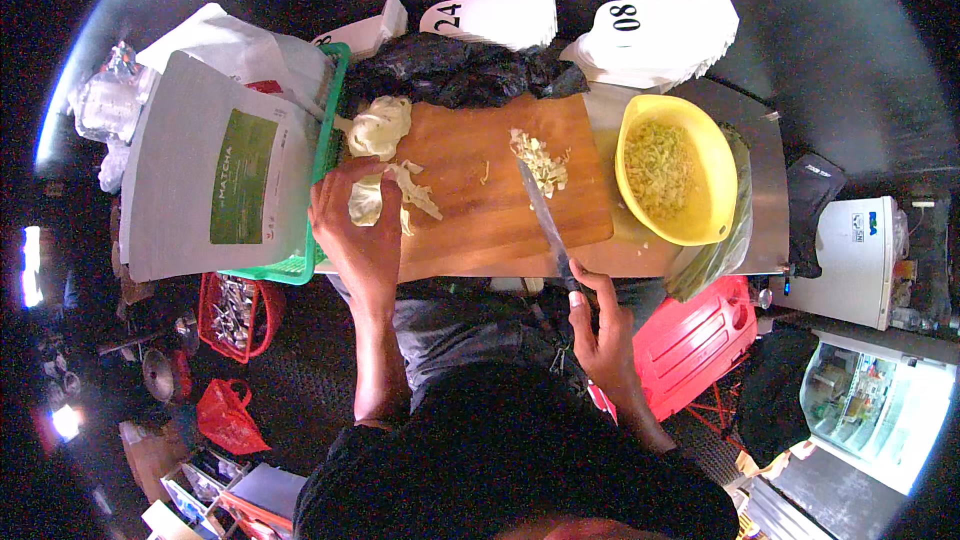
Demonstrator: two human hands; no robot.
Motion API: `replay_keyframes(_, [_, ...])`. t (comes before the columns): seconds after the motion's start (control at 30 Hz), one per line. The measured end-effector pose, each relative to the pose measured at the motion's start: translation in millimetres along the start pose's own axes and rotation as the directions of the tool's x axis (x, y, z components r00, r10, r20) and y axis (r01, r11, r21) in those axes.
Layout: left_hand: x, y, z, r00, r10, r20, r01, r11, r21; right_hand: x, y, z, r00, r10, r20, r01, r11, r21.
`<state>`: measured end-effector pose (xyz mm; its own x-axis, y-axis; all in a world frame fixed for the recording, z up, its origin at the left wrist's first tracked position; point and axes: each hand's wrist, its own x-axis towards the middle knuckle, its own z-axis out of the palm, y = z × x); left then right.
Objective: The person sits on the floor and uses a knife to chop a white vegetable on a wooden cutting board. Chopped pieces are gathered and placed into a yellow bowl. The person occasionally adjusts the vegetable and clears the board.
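In my right hand (600,322) is the dark handle of a kitchen knife (551,229). Its blade points up and left across a wooden cutting board (465,187), the tip beside a small pile of chopped pale leaf pieces (546,165). My left hand (360,217) bends over a pale cabbage-like leaf (365,202) at the board's left side; whether finger and thumb grip it is unclear. Just above lies a larger pale leafy chunk (381,127), and torn leaf strips (420,191) spread to the right. A yellow plastic bowl (626,157) with chopped greenish-yellow vegetable (660,172) stands right of the board.
A green plastic basket (324,187) with printed bags (187,187) stands close on the left. Behind the board lie a black plastic bag (465,71) and numbered white stacks (495,19). A clear bag of greens (705,262) overhangs the front edge near a red plastic chair (697,345).
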<state>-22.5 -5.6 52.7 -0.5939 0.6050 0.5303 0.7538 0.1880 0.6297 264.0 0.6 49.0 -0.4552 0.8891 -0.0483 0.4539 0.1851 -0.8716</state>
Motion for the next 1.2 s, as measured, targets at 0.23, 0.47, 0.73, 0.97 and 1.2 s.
replay_keyframes(0.23, [-10.5,10.6,5.7,0.943,-0.106,0.314,0.180,0.960,-0.217,5.5,-7.7,6.4,1.000,-0.019,0.020,0.019,1.000,0.017])
replay_keyframes(0.47, [-17.1,27.0,15.0,0.916,-0.127,0.381,0.298,0.850,-0.434,8.6,-2.3,13.0,0.987,-0.153,-0.048,0.153,0.988,0.001])
replay_keyframes(0.73, [-10.5,-5.6,9.1,0.941,0.143,0.306,-0.177,0.980,0.086,8.3,-6.1,14.3,0.999,-0.047,0.023,0.046,0.999,0.028])
replay_keyframes(0.97, [-24.6,9.1,26.8,0.844,0.265,0.466,-0.252,0.963,-0.091,14.2,-7.3,24.5,0.998,-0.052,0.039,0.053,0.999,-0.013])
replay_keyframes(1.2, [-34.8,10.5,36.9,0.813,0.280,0.510,-0.274,0.958,-0.089,15.0,-16.9,27.4,0.996,0.000,0.092,0.016,0.984,-0.179])
